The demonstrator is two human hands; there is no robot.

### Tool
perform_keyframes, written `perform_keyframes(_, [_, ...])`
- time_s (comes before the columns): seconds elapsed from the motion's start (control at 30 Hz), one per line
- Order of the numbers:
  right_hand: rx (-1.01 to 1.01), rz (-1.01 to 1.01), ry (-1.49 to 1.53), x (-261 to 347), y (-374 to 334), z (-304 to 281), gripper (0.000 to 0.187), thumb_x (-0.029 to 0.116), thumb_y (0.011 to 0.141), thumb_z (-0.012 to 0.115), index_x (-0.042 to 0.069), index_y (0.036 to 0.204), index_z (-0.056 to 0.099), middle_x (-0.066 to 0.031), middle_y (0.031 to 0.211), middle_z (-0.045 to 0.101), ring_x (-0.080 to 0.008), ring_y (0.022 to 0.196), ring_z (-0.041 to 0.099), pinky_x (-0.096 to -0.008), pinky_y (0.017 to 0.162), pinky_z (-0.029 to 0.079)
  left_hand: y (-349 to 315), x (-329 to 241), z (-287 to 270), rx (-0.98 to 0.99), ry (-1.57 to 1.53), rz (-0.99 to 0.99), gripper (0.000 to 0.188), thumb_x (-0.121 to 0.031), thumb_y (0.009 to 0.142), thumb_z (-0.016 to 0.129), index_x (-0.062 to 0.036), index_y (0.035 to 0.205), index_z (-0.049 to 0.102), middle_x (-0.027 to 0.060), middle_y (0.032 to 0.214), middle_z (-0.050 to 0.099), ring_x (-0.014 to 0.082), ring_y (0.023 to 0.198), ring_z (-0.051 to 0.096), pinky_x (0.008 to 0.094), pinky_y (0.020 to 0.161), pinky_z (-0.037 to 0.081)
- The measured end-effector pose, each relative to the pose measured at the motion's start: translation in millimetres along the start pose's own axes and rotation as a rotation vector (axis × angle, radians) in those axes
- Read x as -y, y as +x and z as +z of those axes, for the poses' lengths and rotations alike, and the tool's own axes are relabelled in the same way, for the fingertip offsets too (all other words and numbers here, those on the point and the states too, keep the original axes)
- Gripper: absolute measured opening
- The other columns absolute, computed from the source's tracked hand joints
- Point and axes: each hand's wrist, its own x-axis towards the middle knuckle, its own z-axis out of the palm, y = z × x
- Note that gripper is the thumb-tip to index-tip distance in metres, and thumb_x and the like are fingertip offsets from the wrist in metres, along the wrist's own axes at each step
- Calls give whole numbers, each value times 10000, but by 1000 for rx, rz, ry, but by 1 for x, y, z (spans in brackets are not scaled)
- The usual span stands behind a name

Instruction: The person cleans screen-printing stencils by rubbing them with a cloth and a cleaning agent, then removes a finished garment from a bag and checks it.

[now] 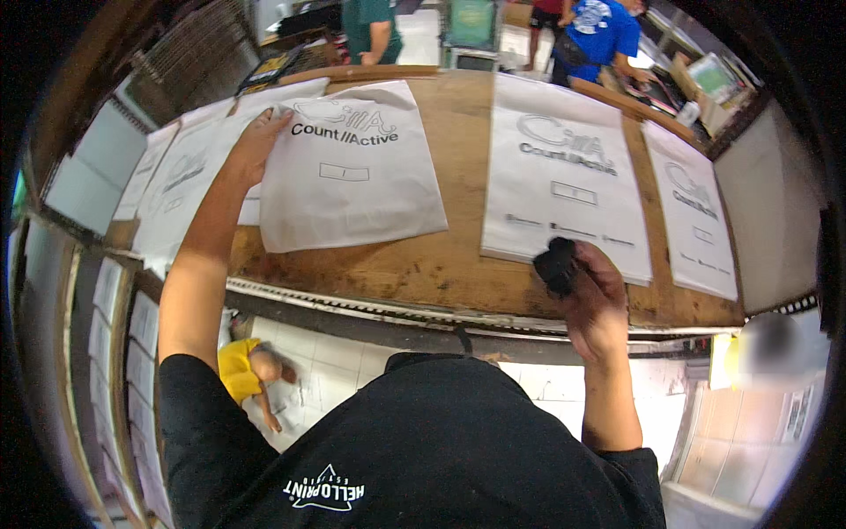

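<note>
My left hand (257, 145) is closed on the upper left corner of a limp white printed sheet (352, 198), possibly a flat bag. The sheet's lower edge curves over the wooden table, and other white sheets lie partly under it. My right hand (597, 295) grips a small, bunched black thing (557, 267); whether it is cloth or something firmer I cannot make out. That hand is above the front edge of a neat stack of similar printed sheets (564, 141).
The brown wooden table (467, 176) has a perforated metal front edge. Another printed stack (692, 212) lies at the right, more sheets (181, 181) at the left. Racks (101, 353) stand at the lower left. People in green (374, 31), blue (599, 35) and yellow (240, 368) are nearby.
</note>
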Motion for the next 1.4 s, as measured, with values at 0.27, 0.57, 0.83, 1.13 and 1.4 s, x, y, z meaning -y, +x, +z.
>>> perform_keyframes(0.27, [163,55,127,6,14,-5,256,-52,954,567,34,1179,654,-123,1203,682,-232,1088,674,-353,922,560,21,21,31,-63,621,143,671,-378,942,709,89,1374,495,211,1236,644,234,1069,660,361,866,555])
perform_keyframes(0.57, [374,-134,-575,29,53,25,73,-5,920,635,-16,975,681,-103,932,696,-168,746,678,-308,642,542,-86,9,3,-155,603,394,513,-337,940,708,38,1279,616,136,919,709,201,816,680,314,752,534])
perform_keyframes(0.83, [704,-42,-584,13,108,95,291,-39,881,643,-47,1172,634,-121,1103,677,-170,963,650,-275,886,522,-197,60,8,-326,787,596,232,-175,911,684,11,1046,715,175,1039,711,360,999,672,410,891,526])
perform_keyframes(1.13, [1131,-375,-1077,-47,144,220,214,82,890,730,36,1096,698,-67,950,708,-138,882,650,-312,788,535,-235,90,27,-300,934,778,601,-417,803,759,13,1209,649,189,1288,612,392,1250,545,514,1084,406])
perform_keyframes(1.4, [1311,-978,-1186,-82,162,243,170,152,858,754,107,1021,740,-46,990,682,-237,989,592,-402,902,431,-222,116,26,-401,965,877,739,-615,755,733,-11,1175,665,150,1275,635,369,1234,565,514,1052,421])
